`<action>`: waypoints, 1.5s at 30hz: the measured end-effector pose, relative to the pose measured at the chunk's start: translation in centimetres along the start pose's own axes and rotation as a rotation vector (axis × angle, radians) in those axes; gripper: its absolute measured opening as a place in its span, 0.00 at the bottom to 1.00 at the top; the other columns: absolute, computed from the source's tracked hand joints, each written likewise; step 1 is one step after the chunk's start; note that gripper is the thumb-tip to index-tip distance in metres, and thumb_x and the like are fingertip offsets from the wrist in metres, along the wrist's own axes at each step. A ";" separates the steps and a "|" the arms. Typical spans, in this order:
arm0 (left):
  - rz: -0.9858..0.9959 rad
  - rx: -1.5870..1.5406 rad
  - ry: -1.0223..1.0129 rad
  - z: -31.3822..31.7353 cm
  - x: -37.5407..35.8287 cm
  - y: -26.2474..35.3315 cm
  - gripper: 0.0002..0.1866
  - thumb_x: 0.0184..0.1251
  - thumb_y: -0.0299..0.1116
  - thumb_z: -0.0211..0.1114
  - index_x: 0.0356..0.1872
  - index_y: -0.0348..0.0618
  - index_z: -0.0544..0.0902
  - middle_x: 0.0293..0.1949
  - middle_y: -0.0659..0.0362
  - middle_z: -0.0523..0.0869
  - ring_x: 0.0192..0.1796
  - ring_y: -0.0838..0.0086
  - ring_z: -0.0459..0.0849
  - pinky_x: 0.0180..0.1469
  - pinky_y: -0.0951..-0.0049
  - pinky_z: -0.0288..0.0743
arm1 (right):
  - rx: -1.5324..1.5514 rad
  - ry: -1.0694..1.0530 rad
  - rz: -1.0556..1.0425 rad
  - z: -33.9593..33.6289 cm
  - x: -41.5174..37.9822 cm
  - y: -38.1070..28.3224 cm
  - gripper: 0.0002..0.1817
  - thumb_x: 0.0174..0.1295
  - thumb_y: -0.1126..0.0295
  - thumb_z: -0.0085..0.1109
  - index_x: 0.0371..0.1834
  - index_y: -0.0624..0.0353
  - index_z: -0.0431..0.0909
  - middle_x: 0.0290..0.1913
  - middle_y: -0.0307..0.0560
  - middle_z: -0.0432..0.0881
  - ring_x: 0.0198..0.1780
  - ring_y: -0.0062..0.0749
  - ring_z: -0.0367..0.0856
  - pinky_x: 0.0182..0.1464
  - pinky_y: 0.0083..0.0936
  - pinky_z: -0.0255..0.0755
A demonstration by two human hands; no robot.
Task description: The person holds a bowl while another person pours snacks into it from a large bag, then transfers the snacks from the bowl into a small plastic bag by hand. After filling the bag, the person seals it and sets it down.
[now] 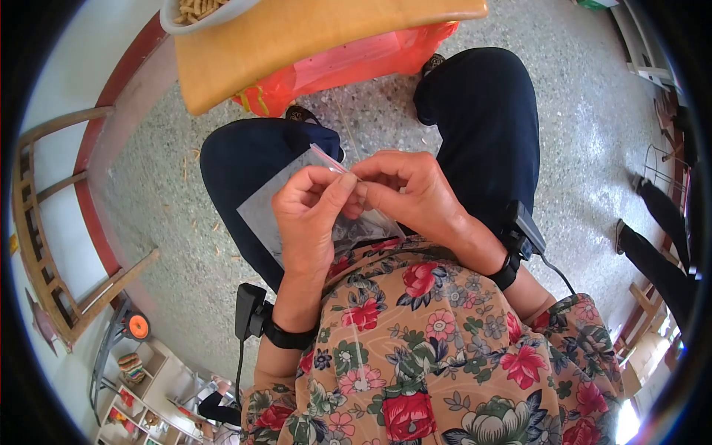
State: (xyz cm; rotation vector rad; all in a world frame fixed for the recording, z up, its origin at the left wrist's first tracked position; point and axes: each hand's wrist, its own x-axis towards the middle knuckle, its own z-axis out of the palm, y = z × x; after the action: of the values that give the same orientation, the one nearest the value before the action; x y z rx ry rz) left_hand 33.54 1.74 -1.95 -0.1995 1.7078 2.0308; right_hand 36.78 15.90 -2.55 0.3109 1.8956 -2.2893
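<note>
A clear zip-lock bag [263, 204] with a pink strip along its top edge lies over my lap, slanting across my left thigh. My left hand [310, 211] is closed on the strip, thumb and index finger pinched together. Right beside it, my right hand [411, 189] pinches the same edge, and the fingertips of both hands meet. Part of the bag is hidden behind my hands. I cannot make out anything inside it.
Ahead of my knees stands a wooden table [311, 44], with a white container [200, 18] of light brown sticks on it. A red plastic bag [356, 63] hangs below its edge. A wooden chair [55, 245] is at the left; another person's legs [660, 230] show at the right.
</note>
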 end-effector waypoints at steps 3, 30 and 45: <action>-0.009 -0.059 -0.023 -0.1 -0.2 0.1 0.04 0.56 0.24 0.62 0.27 0.36 0.77 0.21 0.58 0.80 0.22 0.80 0.78 0.27 0.83 0.72 | 0.078 0.000 0.079 -0.3 0.1 -0.1 0.06 0.55 0.77 0.55 0.33 0.68 0.77 0.23 0.41 0.78 0.26 0.16 0.76 0.28 0.14 0.69; 0.416 0.857 -0.036 2.6 0.6 1.8 0.18 0.46 0.14 0.58 0.41 0.39 0.74 0.18 0.65 0.69 0.22 0.85 0.68 0.25 0.83 0.65 | -0.597 0.256 -0.377 -2.2 1.7 -1.8 0.07 0.48 0.77 0.54 0.31 0.58 0.77 0.29 0.50 0.77 0.31 0.48 0.77 0.31 0.33 0.71; 0.950 0.794 -0.260 4.6 -2.9 5.5 0.13 0.44 0.16 0.59 0.35 0.29 0.75 0.33 0.47 0.77 0.35 0.56 0.78 0.38 0.66 0.74 | -0.603 0.298 -0.201 -1.3 1.0 -2.3 0.05 0.50 0.72 0.54 0.28 0.59 0.77 0.24 0.53 0.77 0.27 0.48 0.77 0.29 0.34 0.71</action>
State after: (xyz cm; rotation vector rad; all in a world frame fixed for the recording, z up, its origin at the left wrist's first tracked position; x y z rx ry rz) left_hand 34.48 4.82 5.10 1.2735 2.5096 1.5454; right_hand 35.33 17.63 -0.81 0.4070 2.7570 -1.7144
